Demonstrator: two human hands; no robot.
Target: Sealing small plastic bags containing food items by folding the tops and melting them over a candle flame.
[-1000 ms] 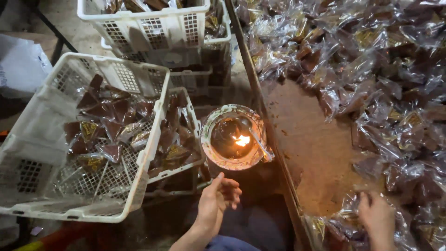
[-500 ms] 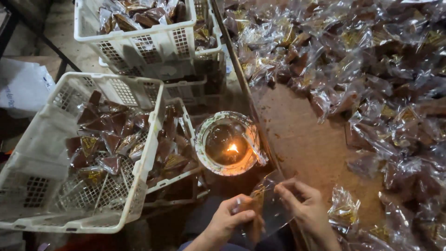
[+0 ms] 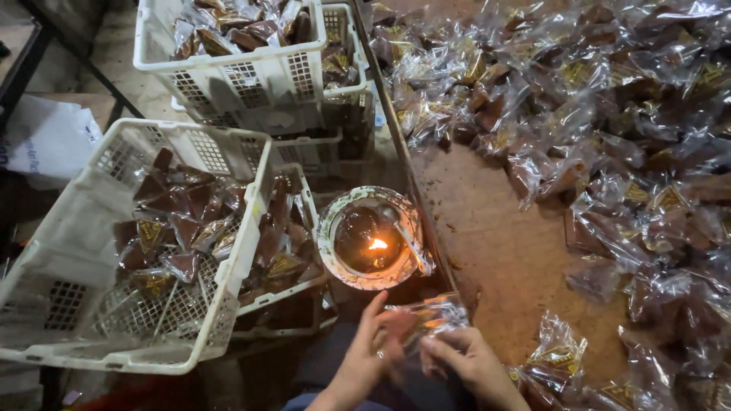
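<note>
Left hand and right hand meet, fingers pinching.

1. Clear, glossy packet with a dark brown piece and a hint of yellow print, between the left hand and the right hand.
2. Bright orange-yellow flame over a dark, almost black pool in a bowl with a pale, mottled white-green rim.
3. White plastic crate with lattice-patterned walls; inside, dark brown triangles in clear wrap, some with yellow printed marks.
4. Second white crate, same lattice pattern, same brown and yellow contents.
5. Reddish-brown tabletop, dull and speckled.
6. Heap of transparent packets, shiny with white glints, brown inside, yellow-gold print here and there.
</note>
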